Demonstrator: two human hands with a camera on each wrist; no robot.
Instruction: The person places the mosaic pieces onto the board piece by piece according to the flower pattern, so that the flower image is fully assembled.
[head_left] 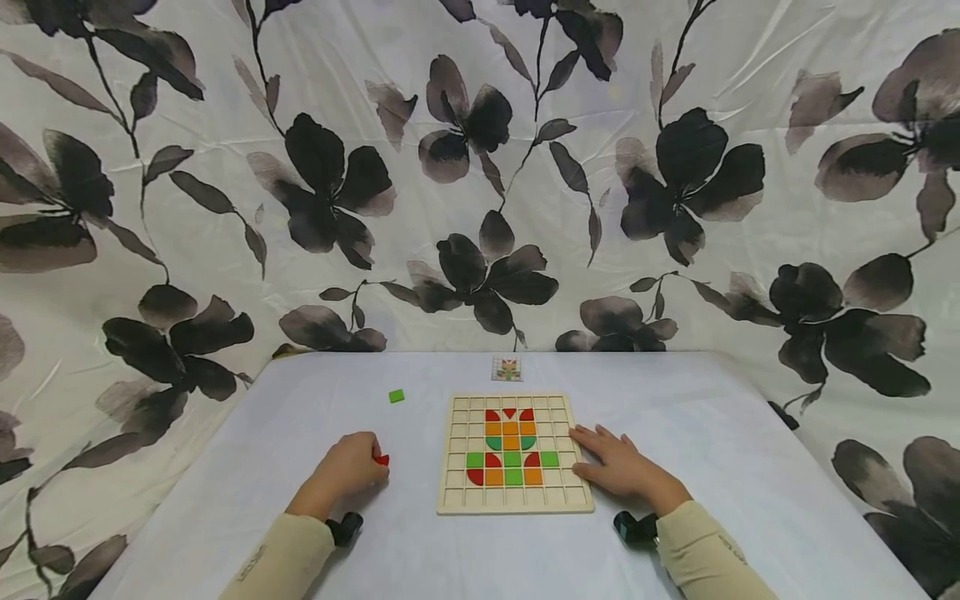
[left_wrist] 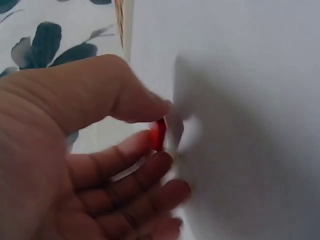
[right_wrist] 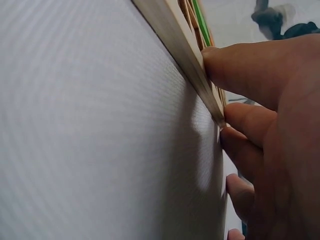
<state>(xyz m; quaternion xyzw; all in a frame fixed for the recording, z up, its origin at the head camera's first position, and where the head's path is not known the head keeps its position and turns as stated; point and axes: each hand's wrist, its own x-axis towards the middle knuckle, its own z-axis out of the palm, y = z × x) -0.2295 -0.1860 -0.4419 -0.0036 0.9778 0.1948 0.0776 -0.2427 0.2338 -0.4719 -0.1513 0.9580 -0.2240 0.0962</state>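
Observation:
Between the thumb and fingers of my left hand [head_left: 351, 463] is a small red tile [head_left: 382, 459], pinched close above the table left of the board. The left wrist view shows the red tile [left_wrist: 158, 134] edge-on between thumb tip and forefinger. A wooden grid board [head_left: 453, 496] lies in front of me, bearing red, orange and green pieces, some square and some with curved edges, set in a figure. My right hand [head_left: 618, 465] rests with extended fingers on the board's right edge; in the right wrist view its fingertips touch the wooden side [right_wrist: 175, 40].
A loose green square tile [head_left: 396, 396] lies on the white table [head_left: 337, 567] to the left of the board. Behind the board is a small pattern card [head_left: 507, 368]. A floral cloth [head_left: 585, 208] hangs behind the table.

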